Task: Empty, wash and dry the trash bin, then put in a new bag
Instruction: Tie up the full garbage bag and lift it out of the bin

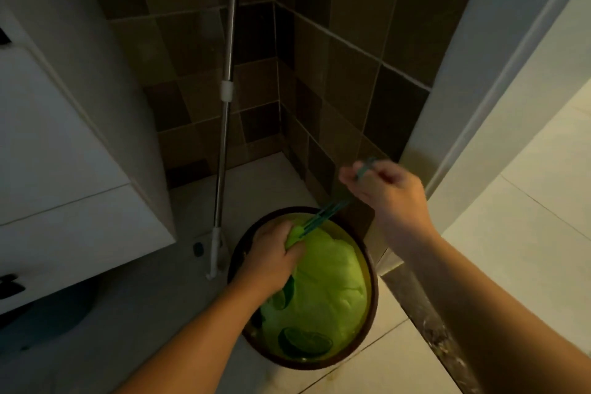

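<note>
Green bag (323, 278) in bin (372, 294): I see its drawstring (323, 214) taut from left hand's (275, 253) clutch up-right to right hand's (388, 185) pinch.

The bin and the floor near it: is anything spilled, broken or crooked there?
Nothing is spilled or broken. The bin stands upright with a full green bag inside. The left hand grips the bag's gathered top; the right hand pulls its drawstring taut. A mop leans in the corner, as mops usually do.

The walls (335, 73) had dark brown tiles. The floor (527, 233) was pale, and a white cabinet (48, 153) stood left.
</note>
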